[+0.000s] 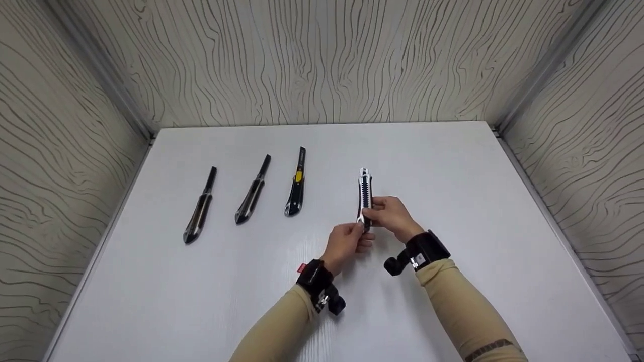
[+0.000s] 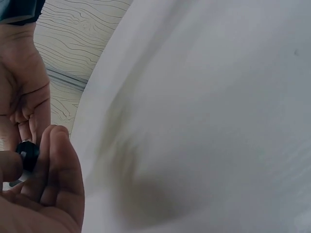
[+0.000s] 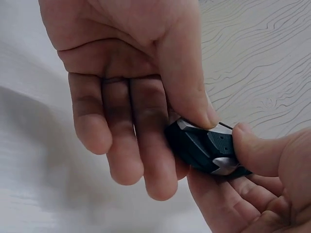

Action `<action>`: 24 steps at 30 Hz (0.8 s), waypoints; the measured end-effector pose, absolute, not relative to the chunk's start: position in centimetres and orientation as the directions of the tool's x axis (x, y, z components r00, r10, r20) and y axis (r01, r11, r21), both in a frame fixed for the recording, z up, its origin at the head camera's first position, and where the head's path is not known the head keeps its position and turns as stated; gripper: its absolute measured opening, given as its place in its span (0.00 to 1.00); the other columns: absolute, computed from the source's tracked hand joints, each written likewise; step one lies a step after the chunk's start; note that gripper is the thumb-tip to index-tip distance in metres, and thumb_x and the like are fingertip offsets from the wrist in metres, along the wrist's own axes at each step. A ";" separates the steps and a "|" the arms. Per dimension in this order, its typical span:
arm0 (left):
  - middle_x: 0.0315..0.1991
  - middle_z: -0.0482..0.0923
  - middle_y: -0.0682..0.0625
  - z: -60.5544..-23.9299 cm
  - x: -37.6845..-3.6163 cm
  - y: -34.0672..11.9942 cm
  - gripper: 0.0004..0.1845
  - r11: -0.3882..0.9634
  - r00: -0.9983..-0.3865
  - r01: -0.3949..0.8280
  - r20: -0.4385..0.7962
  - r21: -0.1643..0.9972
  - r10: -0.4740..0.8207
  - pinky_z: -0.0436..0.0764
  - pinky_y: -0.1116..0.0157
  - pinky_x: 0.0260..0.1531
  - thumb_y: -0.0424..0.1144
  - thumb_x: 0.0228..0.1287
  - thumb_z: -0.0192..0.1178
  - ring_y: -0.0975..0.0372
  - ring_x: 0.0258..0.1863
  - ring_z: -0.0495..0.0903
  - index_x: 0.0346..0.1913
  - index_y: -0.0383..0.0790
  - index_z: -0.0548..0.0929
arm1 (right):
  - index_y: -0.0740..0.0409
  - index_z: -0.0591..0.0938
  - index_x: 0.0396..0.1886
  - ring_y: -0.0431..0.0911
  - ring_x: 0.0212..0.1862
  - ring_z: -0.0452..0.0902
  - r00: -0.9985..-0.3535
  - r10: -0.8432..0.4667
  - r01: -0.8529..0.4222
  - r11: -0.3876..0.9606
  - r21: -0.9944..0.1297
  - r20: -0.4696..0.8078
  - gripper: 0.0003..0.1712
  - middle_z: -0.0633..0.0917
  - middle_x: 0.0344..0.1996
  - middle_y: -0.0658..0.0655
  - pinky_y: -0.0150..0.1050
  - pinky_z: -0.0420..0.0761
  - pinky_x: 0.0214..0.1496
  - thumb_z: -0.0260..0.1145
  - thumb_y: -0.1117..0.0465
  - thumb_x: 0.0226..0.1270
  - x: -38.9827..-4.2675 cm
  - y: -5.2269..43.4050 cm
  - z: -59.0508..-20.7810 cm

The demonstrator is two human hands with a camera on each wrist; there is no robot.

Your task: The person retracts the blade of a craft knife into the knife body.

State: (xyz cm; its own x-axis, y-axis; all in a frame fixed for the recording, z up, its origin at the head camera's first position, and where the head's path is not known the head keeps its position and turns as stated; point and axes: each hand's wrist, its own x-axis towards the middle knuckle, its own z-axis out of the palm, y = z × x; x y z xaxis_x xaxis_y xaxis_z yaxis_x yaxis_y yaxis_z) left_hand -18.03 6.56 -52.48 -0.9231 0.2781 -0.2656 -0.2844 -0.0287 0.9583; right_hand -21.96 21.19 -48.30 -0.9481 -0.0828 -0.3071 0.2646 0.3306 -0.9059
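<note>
A utility knife (image 1: 365, 191) with a silver and black body is held just above the white table (image 1: 453, 201), its tip pointing away from me. My left hand (image 1: 358, 239) pinches its near end from the left. My right hand (image 1: 376, 211) grips the same end from the right. In the right wrist view the right hand's thumb (image 3: 187, 87) presses the black butt of the knife (image 3: 206, 145) against the fingers, with the left hand (image 3: 262, 184) holding it from below. In the left wrist view the knife's dark end (image 2: 28, 154) shows between the left hand's fingers (image 2: 58, 170).
Three more utility knives lie in a row on the table's left half: a black one (image 1: 200, 208), a second black one (image 1: 253, 193) and one with a yellow slider (image 1: 297, 186). Wood-grain walls (image 1: 322, 60) enclose the table on three sides.
</note>
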 end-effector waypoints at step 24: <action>0.36 0.87 0.42 -51.7 -18.9 9.2 0.17 0.075 -0.906 -0.251 -0.262 0.965 0.333 0.87 0.61 0.36 0.41 0.74 0.50 0.61 0.31 0.86 0.46 0.29 0.83 | 0.75 0.69 0.64 0.38 0.37 0.82 -0.943 -0.074 0.277 0.363 -0.890 -0.323 0.26 0.82 0.53 0.70 0.33 0.85 0.45 0.59 0.67 0.70 -22.5 25.5 -48.0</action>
State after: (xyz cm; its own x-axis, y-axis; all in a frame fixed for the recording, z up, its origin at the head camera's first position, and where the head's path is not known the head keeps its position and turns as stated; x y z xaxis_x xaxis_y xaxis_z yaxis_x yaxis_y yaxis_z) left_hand -18.89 9.15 -51.73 -0.9060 0.3327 -0.2617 -0.2510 0.0755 0.9650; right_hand -22.47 25.48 -47.98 -0.9433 -0.0744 -0.3234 0.2765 0.3626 -0.8900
